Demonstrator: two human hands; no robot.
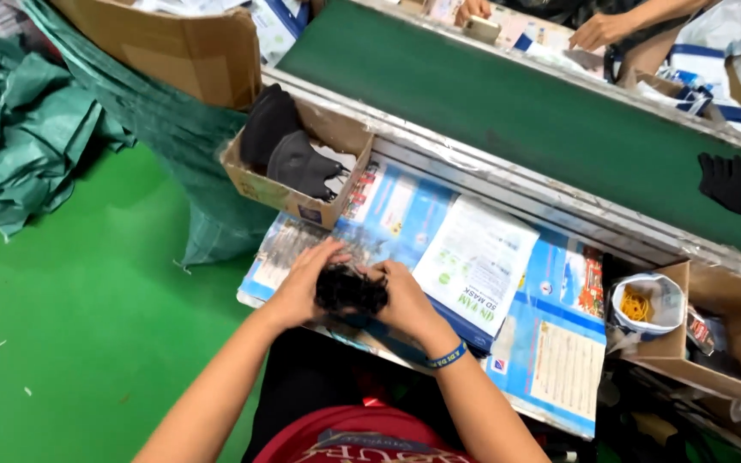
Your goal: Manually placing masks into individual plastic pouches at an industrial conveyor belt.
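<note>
The small bundle of black fabric face masks sits between both hands just above the near edge of the tabletop, which is covered with blue and white printed packaging sheets, so a loose grip could let a mask slide off that edge onto the green floor. The bundle also looks soft and springy, and squeezed unevenly it could fan apart and need restacking. The left hand is curled about the bundle's left side, fingers bent over its top, closed on it rather than spread. The right hand, with a blue wristband behind it, presses in from the bundle's right side with fingers folded; it seems to pinch the bundle, though the fingertips are hidden. Beyond the bundle, an open brown cardboard box holds more dark masks, close enough for an elbow to nudge it.
</note>
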